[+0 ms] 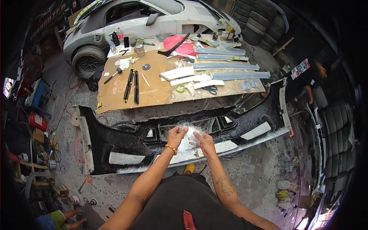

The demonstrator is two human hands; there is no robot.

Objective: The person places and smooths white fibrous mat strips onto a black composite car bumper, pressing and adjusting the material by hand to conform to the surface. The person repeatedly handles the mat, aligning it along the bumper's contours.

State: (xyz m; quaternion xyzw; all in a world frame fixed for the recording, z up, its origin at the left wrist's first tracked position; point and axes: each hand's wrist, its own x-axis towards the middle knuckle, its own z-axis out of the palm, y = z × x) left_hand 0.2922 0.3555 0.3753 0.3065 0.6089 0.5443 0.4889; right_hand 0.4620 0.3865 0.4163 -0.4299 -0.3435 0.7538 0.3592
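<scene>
On my feed, the left hand and right hand pinch a tuft of white fibres over the middle of the black bumper; whether the tuft touches it, I can't tell.

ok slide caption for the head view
Left hand and right hand hold white fibrous material over a black bumper.

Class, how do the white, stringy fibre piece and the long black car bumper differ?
The white, stringy fibre piece is far smaller than the long black car bumper. The fibre piece looks wispy; the bumper, firm. Left hand and right hand hold the fibre piece, not the bumper. Both show frayed white strands.
</scene>
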